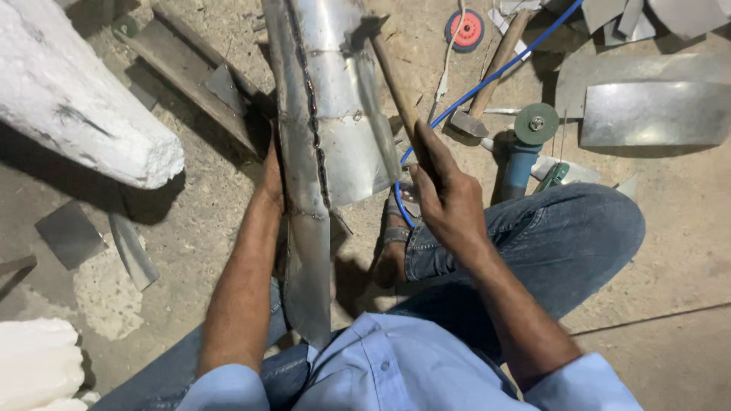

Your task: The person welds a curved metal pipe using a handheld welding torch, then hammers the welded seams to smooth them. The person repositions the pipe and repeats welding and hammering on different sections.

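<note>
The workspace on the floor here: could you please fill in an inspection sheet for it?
Surface: dusty concrete floor.
Job's things: curved sheet-metal piece with a welded seam; wooden-handled hammer.
Clutter: metal offcuts, angle grinder, second hammer, red disc.
Grippers: left hand steadies the sheet's edge; right hand grips the hammer.
Cables: blue cable, white cord.
Surroundings: white foam blocks.

Metal workshop: angle grinder (pixel 525 148), sheet-metal offcuts (pixel 655 113), dusty floor (pixel 670 266).
</note>
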